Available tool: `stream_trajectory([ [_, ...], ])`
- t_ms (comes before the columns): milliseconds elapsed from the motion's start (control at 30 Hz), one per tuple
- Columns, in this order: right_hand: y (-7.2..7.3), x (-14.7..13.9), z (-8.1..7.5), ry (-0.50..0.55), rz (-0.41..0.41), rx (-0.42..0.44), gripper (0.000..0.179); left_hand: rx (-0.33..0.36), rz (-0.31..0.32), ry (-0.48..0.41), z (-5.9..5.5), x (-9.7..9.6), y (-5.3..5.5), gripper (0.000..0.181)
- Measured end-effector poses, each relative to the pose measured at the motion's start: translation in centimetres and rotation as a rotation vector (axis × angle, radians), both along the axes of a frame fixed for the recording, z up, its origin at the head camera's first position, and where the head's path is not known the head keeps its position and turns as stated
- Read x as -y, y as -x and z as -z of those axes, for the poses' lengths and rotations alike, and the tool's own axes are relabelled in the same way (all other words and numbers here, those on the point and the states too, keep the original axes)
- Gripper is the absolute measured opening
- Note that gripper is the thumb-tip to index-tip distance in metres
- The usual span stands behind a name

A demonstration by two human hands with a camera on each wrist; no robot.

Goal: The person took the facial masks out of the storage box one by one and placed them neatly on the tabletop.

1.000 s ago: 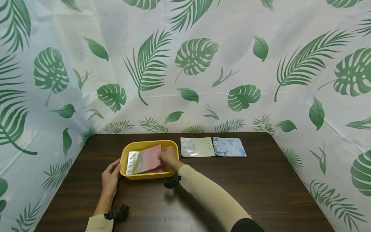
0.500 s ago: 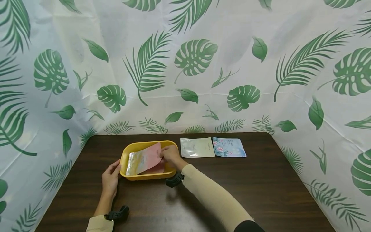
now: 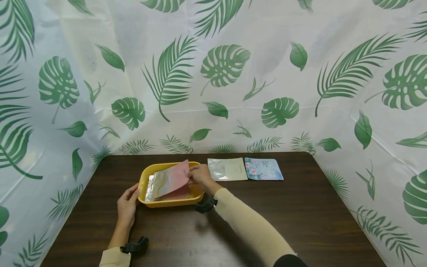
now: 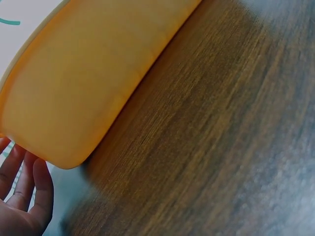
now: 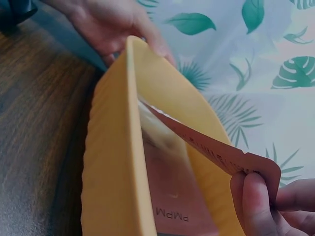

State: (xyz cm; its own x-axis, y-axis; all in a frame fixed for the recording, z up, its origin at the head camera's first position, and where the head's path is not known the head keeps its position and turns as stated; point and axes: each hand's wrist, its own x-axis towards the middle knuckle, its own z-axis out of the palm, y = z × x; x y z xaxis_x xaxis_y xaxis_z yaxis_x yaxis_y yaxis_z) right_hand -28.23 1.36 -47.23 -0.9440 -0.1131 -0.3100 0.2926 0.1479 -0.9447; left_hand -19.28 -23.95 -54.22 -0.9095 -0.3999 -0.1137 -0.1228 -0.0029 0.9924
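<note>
My right hand (image 3: 201,175) pinches the right edge of a pink sheet mask packet (image 3: 171,178) between thumb and fingers. The packet slants up out of a yellow plastic basket (image 3: 171,203), its silvery end low inside. Under it lies another pink packet (image 5: 172,196), lettered PMPM. At the basket's left end, my left hand (image 3: 126,204) rests its fingertips against the outer wall; in the left wrist view, the thumb and fingers of this left hand (image 4: 24,191) touch the wall from outside.
Right of the basket, a pale green packet (image 3: 227,169) and a blue floral packet (image 3: 264,169) lie flat side by side near the back edge of the dark wooden table (image 3: 267,211). A leaf-print curtain (image 3: 233,122) stands behind the table.
My right hand has moved a little right and up, lifting the pink packet's right edge above the basket's rim and baring more of the one below. My left hand stays put.
</note>
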Motion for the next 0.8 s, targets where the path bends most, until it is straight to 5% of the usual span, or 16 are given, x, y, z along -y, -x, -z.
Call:
stream_trajectory([
  [800, -0.1, -5.7, -1.6, 0.115, 0.023, 0.010, 0.025, 0.000, 0.017, -0.002, -0.2, 0.1, -0.1, 0.045],
])
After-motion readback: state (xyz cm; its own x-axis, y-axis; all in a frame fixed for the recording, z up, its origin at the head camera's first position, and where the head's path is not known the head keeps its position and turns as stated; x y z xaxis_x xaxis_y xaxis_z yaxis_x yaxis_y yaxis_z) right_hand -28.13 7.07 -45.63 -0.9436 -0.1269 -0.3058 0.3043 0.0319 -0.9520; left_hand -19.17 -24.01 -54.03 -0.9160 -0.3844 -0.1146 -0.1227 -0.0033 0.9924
